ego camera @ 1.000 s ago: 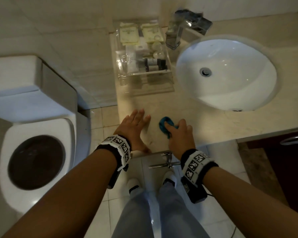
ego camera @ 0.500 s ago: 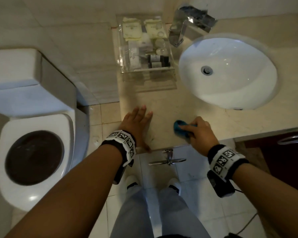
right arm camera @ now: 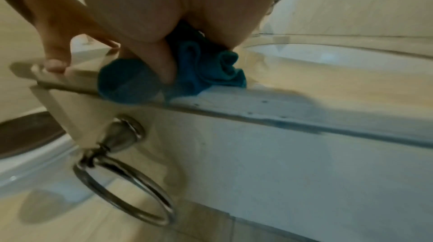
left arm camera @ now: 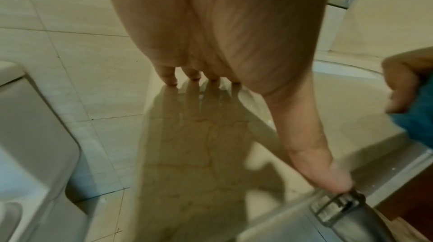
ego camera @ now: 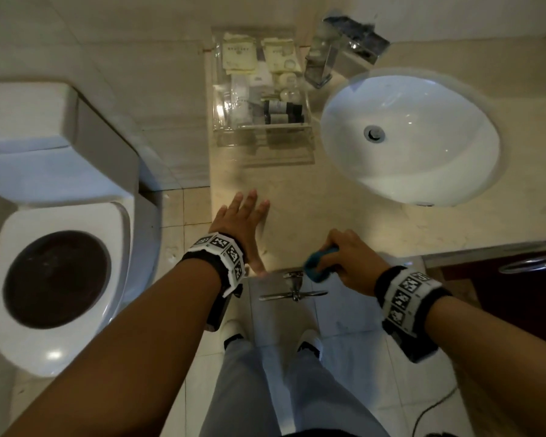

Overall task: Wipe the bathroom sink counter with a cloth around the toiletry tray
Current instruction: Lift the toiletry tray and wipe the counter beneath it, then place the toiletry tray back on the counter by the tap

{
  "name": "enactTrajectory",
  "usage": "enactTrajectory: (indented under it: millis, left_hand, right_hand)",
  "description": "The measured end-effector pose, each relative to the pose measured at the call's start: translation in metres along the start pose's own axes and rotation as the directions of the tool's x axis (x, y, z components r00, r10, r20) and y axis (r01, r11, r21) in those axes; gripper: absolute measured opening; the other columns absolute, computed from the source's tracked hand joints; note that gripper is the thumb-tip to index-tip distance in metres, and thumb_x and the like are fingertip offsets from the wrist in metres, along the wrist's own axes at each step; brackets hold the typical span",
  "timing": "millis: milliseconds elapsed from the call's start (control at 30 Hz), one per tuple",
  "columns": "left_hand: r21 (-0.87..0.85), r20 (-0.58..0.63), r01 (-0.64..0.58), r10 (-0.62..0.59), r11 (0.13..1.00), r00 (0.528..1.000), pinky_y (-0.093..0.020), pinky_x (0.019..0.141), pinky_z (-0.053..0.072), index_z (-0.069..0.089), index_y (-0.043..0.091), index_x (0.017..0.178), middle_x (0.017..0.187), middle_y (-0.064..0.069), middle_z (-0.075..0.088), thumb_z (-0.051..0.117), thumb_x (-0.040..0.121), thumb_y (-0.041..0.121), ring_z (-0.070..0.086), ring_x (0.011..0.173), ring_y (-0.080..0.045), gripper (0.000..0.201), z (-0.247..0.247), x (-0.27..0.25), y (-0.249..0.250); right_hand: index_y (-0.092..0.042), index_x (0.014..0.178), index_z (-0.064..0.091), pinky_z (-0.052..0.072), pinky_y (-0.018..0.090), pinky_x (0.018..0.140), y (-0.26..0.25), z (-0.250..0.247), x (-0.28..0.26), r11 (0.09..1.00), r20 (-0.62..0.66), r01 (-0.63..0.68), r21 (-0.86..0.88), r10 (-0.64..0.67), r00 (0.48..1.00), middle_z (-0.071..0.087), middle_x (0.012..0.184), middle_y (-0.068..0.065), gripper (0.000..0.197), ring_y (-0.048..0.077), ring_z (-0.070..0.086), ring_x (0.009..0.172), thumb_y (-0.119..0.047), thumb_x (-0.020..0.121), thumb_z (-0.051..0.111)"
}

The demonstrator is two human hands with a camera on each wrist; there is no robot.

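Observation:
A bunched blue cloth (ego camera: 318, 265) sits at the front edge of the beige marble counter (ego camera: 297, 197), partly hanging over it. My right hand (ego camera: 350, 261) grips the cloth (right arm camera: 206, 66) with curled fingers. My left hand (ego camera: 243, 220) lies flat on the counter's left front corner, fingers straight and spread (left arm camera: 168, 77), thumb (left arm camera: 323, 172) at the front edge. The clear toiletry tray (ego camera: 262, 143) stands at the back left of the counter, holding sachets and small bottles, well beyond both hands.
A white oval sink basin (ego camera: 410, 137) fills the counter's right side, with a chrome tap (ego camera: 338, 55) behind it. A chrome towel ring (ego camera: 293, 287) hangs below the front edge. A toilet (ego camera: 54, 272) stands left, beyond the counter's end. A dark cabinet (ego camera: 517, 294) sits lower right.
My right hand has drawn the blue cloth rightwards and then back to the counter's front edge. The left hand has stayed pressed flat on the front left corner.

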State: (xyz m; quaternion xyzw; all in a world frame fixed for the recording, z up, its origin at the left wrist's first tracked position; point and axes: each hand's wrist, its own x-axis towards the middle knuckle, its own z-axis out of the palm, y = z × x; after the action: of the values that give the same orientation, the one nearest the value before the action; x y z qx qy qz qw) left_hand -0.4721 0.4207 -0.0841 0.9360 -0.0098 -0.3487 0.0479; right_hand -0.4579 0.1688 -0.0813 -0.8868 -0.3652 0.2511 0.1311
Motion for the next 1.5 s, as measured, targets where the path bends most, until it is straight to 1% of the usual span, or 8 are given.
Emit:
enactTrajectory:
  millis: [133, 300, 500, 667, 933, 1100, 1233, 1500]
  left_hand:
    - [-0.018, 0.007, 0.035, -0.035, 0.999, 0.999, -0.05, 0.118, 0.008, -0.018, 0.024, 0.149, 0.156, -0.003, -0.025, 0.085, 0.056, 0.051, -0.016, 0.145, -0.029, 0.141, -0.009, -0.011, 0.013]
    - [-0.223, -0.111, -0.023, -0.002, 0.975, 0.994, -0.048, 0.115, 0.023, 0.014, 0.025, 0.151, 0.16, -0.006, 0.004, 0.075, 0.069, 0.056, 0.011, 0.145, -0.028, 0.107, -0.033, -0.02, 0.03]
    - [-0.707, -0.289, -0.22, 0.009, 0.672, 0.957, -0.03, 0.095, 0.04, 0.044, 0.021, 0.137, 0.136, -0.004, 0.053, 0.067, 0.086, 0.037, 0.051, 0.122, -0.019, 0.058, -0.061, -0.036, 0.057]
    - [-0.814, -0.417, -0.302, -0.139, 0.497, 0.898, -0.036, 0.089, 0.05, 0.06, 0.012, 0.11, 0.107, -0.006, 0.066, 0.069, 0.084, 0.017, 0.062, 0.098, -0.019, 0.028, -0.076, -0.043, 0.05]
    - [-0.76, -0.389, -0.254, -0.106, 0.598, 0.915, -0.012, 0.057, 0.041, 0.051, 0.019, 0.108, 0.08, 0.004, 0.062, 0.063, 0.085, 0.01, 0.059, 0.068, -0.005, 0.027, -0.076, -0.053, 0.03]
    - [-0.687, -0.347, -0.125, -0.172, 0.716, 0.922, -0.023, 0.06, 0.036, 0.058, 0.013, 0.094, 0.083, -0.003, 0.057, 0.05, 0.092, 0.021, 0.052, 0.077, -0.017, 0.012, -0.077, -0.048, 0.031]
    - [-0.607, -0.287, 0.005, -0.225, 0.795, 0.931, -0.025, 0.058, 0.035, 0.049, 0.017, 0.066, 0.067, -0.001, 0.05, 0.045, 0.093, 0.04, 0.049, 0.067, -0.017, 0.036, -0.071, -0.044, 0.022]
    - [-0.653, -0.172, 0.029, -0.185, 0.757, 0.967, -0.032, 0.09, 0.043, 0.048, 0.018, 0.132, 0.133, -0.009, 0.055, 0.051, 0.094, 0.038, 0.054, 0.116, -0.026, 0.043, -0.052, -0.031, 0.02]
  right_hand:
    - [-0.022, 0.097, 0.068, 0.042, 0.029, 0.082, 0.021, -0.019, -0.033, 0.985, 0.089, -0.171, 0.026, 0.168, 0.982, 0.049, 0.106, 0.004, 0.018, 0.027, 0.049, 0.098, -0.01, 0.085, 0.061]
    - [-0.017, 0.107, 0.062, 0.036, 0.024, 0.079, 0.014, -0.057, -0.02, 0.931, -0.133, -0.258, 0.257, 0.298, 0.945, 0.052, 0.102, 0.004, 0.024, 0.019, 0.051, 0.091, -0.009, 0.084, 0.065]
    - [-0.021, 0.094, 0.055, 0.047, 0.031, 0.08, -0.025, -0.088, 0.013, 0.823, -0.278, -0.135, 0.552, 0.334, 0.9, 0.06, 0.102, 0.003, 0.02, 0.02, 0.056, 0.092, -0.012, 0.082, 0.068]
    - [-0.028, 0.09, 0.056, 0.05, 0.033, 0.087, -0.036, -0.097, 0.023, 0.795, -0.295, -0.009, 0.606, 0.235, 0.926, 0.064, 0.099, 0.001, 0.022, 0.021, 0.062, 0.097, -0.009, 0.083, 0.066]
    - [-0.013, 0.093, 0.066, 0.046, 0.02, 0.071, -0.036, -0.104, 0.026, 0.907, -0.312, -0.061, 0.416, 0.206, 0.927, 0.065, 0.086, 0.003, 0.007, 0.013, 0.06, 0.077, -0.011, 0.088, 0.061]
    - [-0.016, 0.103, 0.066, 0.04, 0.021, 0.076, -0.037, -0.1, 0.031, 0.927, -0.234, -0.088, 0.364, 0.183, 0.955, 0.062, 0.093, 0.0, 0.018, 0.014, 0.056, 0.085, -0.015, 0.095, 0.05]
    - [-0.023, 0.102, 0.063, 0.044, 0.019, 0.066, -0.035, -0.102, 0.035, 0.838, -0.184, -0.049, 0.544, 0.176, 0.967, 0.065, 0.094, 0.006, 0.015, 0.015, 0.059, 0.08, -0.017, 0.095, 0.05]
    - [-0.016, 0.132, 0.048, 0.041, 0.032, 0.094, -0.02, -0.08, 0.046, 0.852, 0.013, -0.385, 0.353, 0.407, 0.913, 0.055, 0.13, 0.013, 0.038, 0.029, 0.055, 0.114, -0.02, 0.095, 0.05]
